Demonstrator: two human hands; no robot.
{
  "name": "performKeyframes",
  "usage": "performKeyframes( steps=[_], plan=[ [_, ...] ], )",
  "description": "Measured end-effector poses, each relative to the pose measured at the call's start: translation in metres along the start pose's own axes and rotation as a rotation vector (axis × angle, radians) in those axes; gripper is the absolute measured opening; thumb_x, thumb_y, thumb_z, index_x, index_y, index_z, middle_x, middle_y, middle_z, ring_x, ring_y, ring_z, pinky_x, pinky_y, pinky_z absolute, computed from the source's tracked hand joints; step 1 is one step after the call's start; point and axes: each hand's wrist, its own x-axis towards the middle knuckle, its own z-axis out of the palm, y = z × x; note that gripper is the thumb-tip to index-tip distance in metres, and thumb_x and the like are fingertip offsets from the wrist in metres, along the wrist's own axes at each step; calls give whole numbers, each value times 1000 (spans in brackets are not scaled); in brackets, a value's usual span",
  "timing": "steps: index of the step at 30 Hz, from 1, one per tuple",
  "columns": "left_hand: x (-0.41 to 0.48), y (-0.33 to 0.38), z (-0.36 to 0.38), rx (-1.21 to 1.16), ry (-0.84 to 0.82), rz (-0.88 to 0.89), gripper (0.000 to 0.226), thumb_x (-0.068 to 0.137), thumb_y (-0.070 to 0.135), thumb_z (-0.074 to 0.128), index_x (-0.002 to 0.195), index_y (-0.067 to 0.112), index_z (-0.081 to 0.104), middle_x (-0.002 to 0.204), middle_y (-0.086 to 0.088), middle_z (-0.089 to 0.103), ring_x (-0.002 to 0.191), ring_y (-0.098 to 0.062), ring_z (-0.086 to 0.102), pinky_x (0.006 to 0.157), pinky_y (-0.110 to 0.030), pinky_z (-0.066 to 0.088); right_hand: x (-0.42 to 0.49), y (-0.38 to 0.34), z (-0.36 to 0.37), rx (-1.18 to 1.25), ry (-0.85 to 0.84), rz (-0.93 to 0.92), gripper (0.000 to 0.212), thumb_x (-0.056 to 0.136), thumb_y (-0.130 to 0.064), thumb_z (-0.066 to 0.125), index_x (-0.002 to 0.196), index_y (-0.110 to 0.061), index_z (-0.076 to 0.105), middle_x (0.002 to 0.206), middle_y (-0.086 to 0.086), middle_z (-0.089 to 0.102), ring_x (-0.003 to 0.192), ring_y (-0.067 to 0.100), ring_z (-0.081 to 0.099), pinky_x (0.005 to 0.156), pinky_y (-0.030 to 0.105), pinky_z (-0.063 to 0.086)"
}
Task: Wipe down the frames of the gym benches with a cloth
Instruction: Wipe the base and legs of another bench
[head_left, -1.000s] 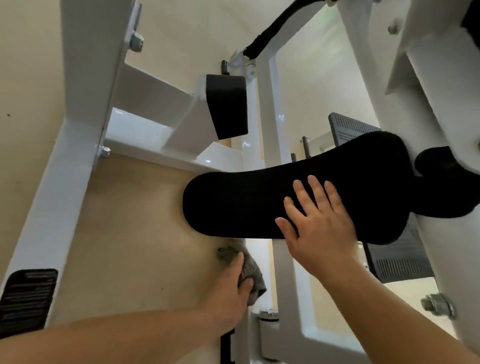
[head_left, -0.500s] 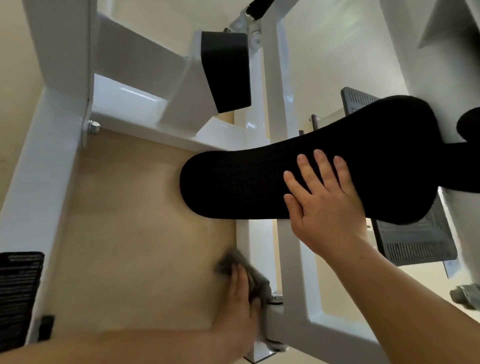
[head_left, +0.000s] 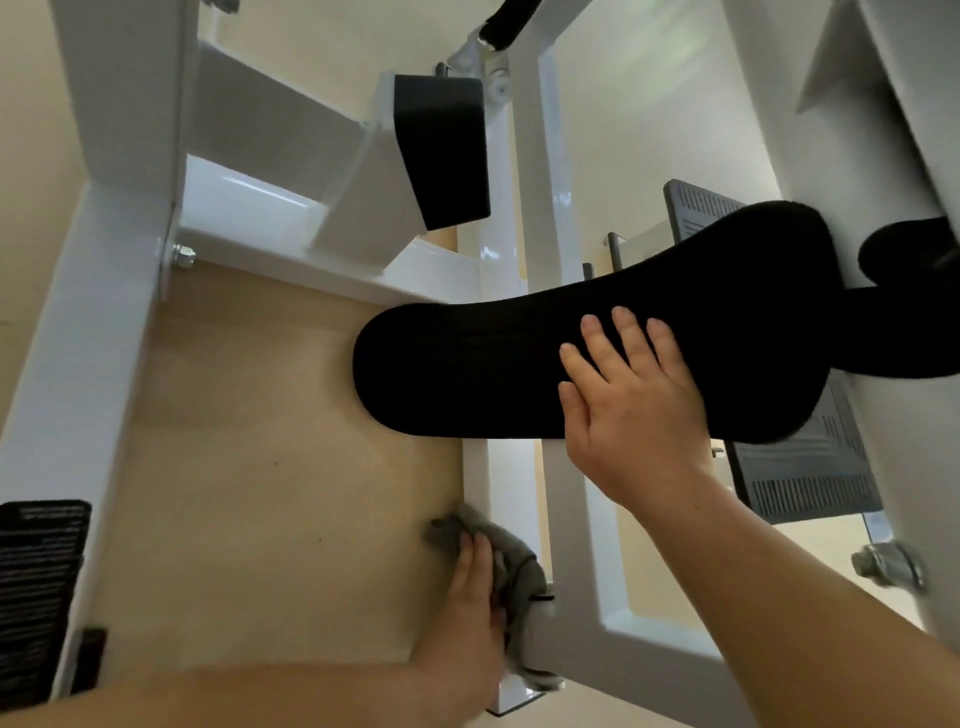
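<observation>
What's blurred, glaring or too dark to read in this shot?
Head view: the left hand and cloth are smeared by motion blur, while the right hand is sharp. Head view: glare streaks sit on the white crossbar, and the black pad is nearly featureless. Head view: the frame bars splay toward the edges, likely wide-angle distortion.

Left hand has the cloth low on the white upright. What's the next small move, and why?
Probably slide the cloth up the white upright: the left hand presses it near the post's foot, bare post shows above up to the black pad, where the right hand rests flat.
</observation>
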Motion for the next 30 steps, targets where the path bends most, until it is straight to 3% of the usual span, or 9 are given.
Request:
performKeyframes(
  steps=[3,5,7,12,14,16,19,24,30],
  plan=[
    [43,3,-41,-61,-51,-116,38,98,14,58,135,14,58,130,-2,63,120,-26,59,104,-29,46,-2,-1,-13,236,93,98,69,106,-52,10,140,-17,59,144,4,60,145,22,43,125,42,22],
    [49,3,-56,-89,-63,-106,14,94,13,58,102,17,69,94,5,69,91,-17,65,89,-41,55,-4,0,-20,280,69,87,77,105,-53,3,134,-17,64,142,3,62,144,20,44,125,39,21],
    [29,7,-52,-182,-126,-29,26,94,12,58,112,25,70,100,13,70,95,-5,65,92,-36,56,-7,0,-28,198,-19,33,87,103,-55,-7,129,-18,67,147,4,58,148,20,38,127,40,15],
    [3,58,-45,-370,-157,161,61,102,7,51,153,38,39,142,19,56,130,1,52,114,-19,39,-8,-5,-55,-185,-246,47,89,95,-54,-19,152,-26,43,169,7,19,158,31,0,122,58,-14],
    [15,80,-42,-289,-226,158,68,106,18,48,163,31,14,168,14,17,151,-4,25,121,-18,16,-12,3,-63,-180,-245,54,89,94,-54,-20,154,-29,42,170,10,13,158,32,-2,124,55,-9],
    [24,89,-34,-257,-252,112,77,108,31,43,162,26,-11,169,14,-18,156,-6,2,117,-17,4,-15,10,-65,-180,-240,22,93,94,-55,-22,153,-26,44,169,11,16,158,32,1,126,52,-4],
    [12,86,-21,-236,-314,110,81,108,37,38,157,28,-26,161,16,-37,154,-4,-12,118,-21,-3,-16,13,-62,-193,-251,-6,97,93,-56,-24,150,-24,48,168,11,20,157,33,4,126,52,-3],
    [-53,59,3,-159,-490,178,81,108,34,38,157,18,-25,153,12,-44,152,-8,-22,118,-19,-6,-14,11,-58,-218,-262,-4,90,94,-57,-22,157,-26,34,170,12,13,157,34,-3,125,54,-6],
    [40,76,-19,-347,-237,61,86,105,34,44,157,39,-24,164,25,-21,154,-1,-1,122,-24,9,-20,16,-48,-213,-282,-16,90,88,-64,-28,162,-28,8,170,14,-9,154,35,-22,122,56,-14]
  ],
)
